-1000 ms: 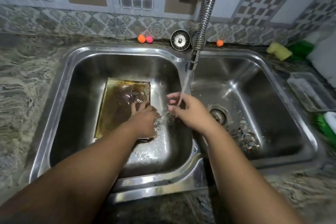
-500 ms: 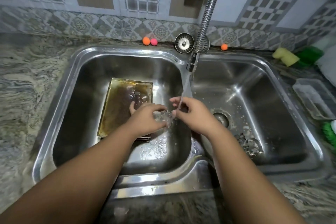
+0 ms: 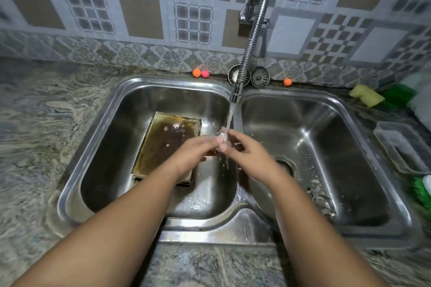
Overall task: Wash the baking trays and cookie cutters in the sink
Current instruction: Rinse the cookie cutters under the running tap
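Observation:
A greasy, browned baking tray (image 3: 163,144) lies flat in the left basin of the steel double sink (image 3: 233,228). Water runs from the flexible tap nozzle (image 3: 235,94) onto my hands, which meet over the divider. My left hand (image 3: 196,151) curls its fingers round a small shiny cookie cutter (image 3: 221,134), mostly hidden by fingers and water. My right hand (image 3: 251,154) pinches the same piece from the other side. Several more cookie cutters (image 3: 323,202) lie wet on the floor of the right basin near the drain.
Two sink strainers (image 3: 260,77) and small orange and pink balls (image 3: 197,72) line the back ledge. A yellow sponge (image 3: 367,95), a green scrubber (image 3: 398,94), a clear plastic container (image 3: 401,149) and a green brush (image 3: 422,191) sit on the right counter.
My left hand has left the tray and come up to join the right hand under the stream. Both hands now close together on the small cutter.

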